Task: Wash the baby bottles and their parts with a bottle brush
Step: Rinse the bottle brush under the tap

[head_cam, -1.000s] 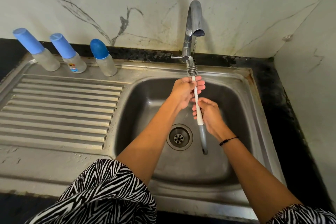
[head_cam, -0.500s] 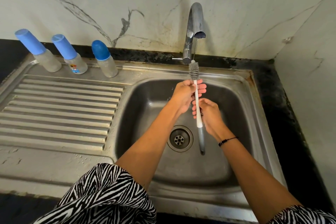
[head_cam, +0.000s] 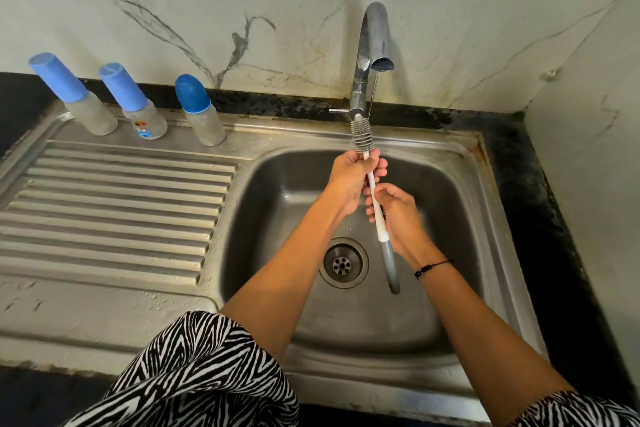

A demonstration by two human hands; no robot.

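I hold a long bottle brush (head_cam: 375, 204) upright over the sink basin (head_cam: 277, 204), its grey bristle head right under the tap spout (head_cam: 375, 42), where a thin stream of water falls. My left hand (head_cam: 349, 180) grips the white stem just below the bristles. My right hand (head_cam: 398, 215) grips the stem lower down, above the grey handle end. Three baby bottles with blue caps stand on the sink's back ledge at the left: one (head_cam: 74, 94), a second (head_cam: 133, 102) with a printed label, a third (head_cam: 199, 111) with a rounded cap.
A ribbed steel draining board (head_cam: 104, 208) lies left of the basin. The drain (head_cam: 343, 263) sits in the basin floor below my hands. Marble walls rise behind and at the right. A dark counter edge (head_cam: 540, 204) runs along the sink's right side.
The brush and both hands stay in much the same place under the tap; my right hand has shifted its hold slightly on the stem. The bottles have not moved.
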